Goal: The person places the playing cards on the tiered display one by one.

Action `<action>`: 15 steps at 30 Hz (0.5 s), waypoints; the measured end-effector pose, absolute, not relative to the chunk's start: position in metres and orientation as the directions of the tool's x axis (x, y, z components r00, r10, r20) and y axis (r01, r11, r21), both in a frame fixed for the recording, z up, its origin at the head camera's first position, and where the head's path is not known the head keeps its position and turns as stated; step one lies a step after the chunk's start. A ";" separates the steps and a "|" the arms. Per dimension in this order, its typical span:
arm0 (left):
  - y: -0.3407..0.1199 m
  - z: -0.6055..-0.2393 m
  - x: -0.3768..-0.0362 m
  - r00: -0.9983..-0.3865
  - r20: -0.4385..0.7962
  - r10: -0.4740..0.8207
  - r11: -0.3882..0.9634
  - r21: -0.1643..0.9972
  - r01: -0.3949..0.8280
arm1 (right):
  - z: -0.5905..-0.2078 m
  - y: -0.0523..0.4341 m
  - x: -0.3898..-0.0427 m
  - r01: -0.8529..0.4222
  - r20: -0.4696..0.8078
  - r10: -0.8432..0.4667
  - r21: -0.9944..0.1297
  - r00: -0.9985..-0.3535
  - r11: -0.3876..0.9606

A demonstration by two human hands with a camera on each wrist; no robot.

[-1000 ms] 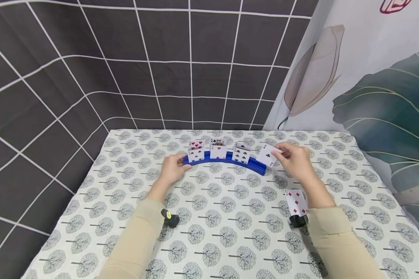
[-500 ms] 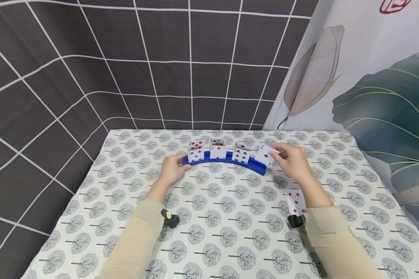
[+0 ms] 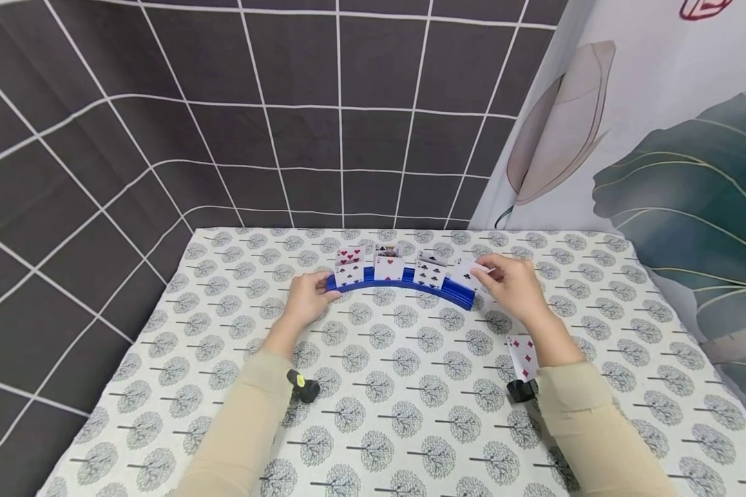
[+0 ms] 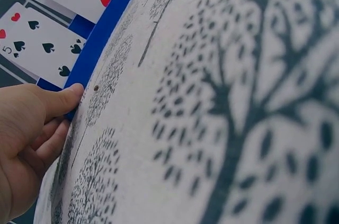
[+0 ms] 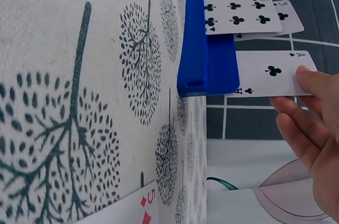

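Note:
A curved blue card holder [image 3: 404, 286] stands on the tree-print tablecloth [image 3: 404, 386] with several cards upright in it. My left hand [image 3: 307, 297] grips the holder's left end [image 4: 92, 54], thumb against the blue rim, beside the five of spades [image 4: 42, 44]. My right hand [image 3: 512, 284] pinches the ace of clubs [image 5: 270, 73], whose lower edge sits in the slot at the holder's right end [image 5: 204, 70]. The six of clubs [image 5: 241, 15] stands beside it.
A five of diamonds [image 3: 523, 355] lies face up on the cloth by my right forearm. Dark grid-pattern walls stand behind and to the left; a leaf-print curtain [image 3: 659, 138] hangs on the right. Cloth in front of the holder is bare.
My right hand has moved left and down, bringing the ace of clubs from above the holder's right end into its slot. The left hand has stayed on the holder.

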State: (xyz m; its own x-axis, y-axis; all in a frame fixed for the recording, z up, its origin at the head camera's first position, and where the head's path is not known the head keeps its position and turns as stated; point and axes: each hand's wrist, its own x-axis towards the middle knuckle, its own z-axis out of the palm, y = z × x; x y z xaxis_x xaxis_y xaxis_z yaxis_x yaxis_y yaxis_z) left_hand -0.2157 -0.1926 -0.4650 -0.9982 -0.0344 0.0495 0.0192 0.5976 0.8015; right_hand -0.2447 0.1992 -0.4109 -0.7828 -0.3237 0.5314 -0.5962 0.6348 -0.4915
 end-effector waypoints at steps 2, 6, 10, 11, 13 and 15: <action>-0.193 -0.465 -0.216 -0.998 0.051 -0.035 0.596 0.802 0.020 | -0.410 0.198 -0.245 -0.602 0.532 -0.329 -0.494 -0.780 0.628; -0.192 -0.465 -0.216 -0.998 0.052 -0.032 0.596 0.803 0.023 | -0.411 0.197 -0.244 -0.606 0.528 -0.338 -0.494 -0.779 0.623; -0.192 -0.465 -0.215 -0.998 0.053 -0.032 0.600 0.800 0.024 | -0.412 0.198 -0.243 -0.606 0.517 -0.348 -0.501 -0.782 0.618; -0.193 -0.465 -0.216 -0.998 0.055 -0.032 0.601 0.799 0.025 | -0.412 0.198 -0.243 -0.606 0.513 -0.351 -0.503 -0.783 0.616; -0.193 -0.465 -0.215 -0.998 0.055 -0.032 0.602 0.798 0.025 | -0.413 0.199 -0.242 -0.606 0.503 -0.360 -0.506 -0.785 0.614; -0.193 -0.465 -0.215 -0.998 0.053 -0.034 0.605 0.796 0.022 | -0.414 0.199 -0.243 -0.604 0.487 -0.373 -0.509 -0.790 0.614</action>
State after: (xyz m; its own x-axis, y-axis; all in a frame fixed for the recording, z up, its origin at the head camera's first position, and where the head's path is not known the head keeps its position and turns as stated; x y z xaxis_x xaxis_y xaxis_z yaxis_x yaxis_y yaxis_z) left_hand -0.2151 -0.1928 -0.4650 -0.9980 -0.0336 0.0534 0.0222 0.6046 0.7962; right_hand -0.2426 0.1995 -0.4142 -0.7897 -0.3732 0.4868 -0.6037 0.6139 -0.5086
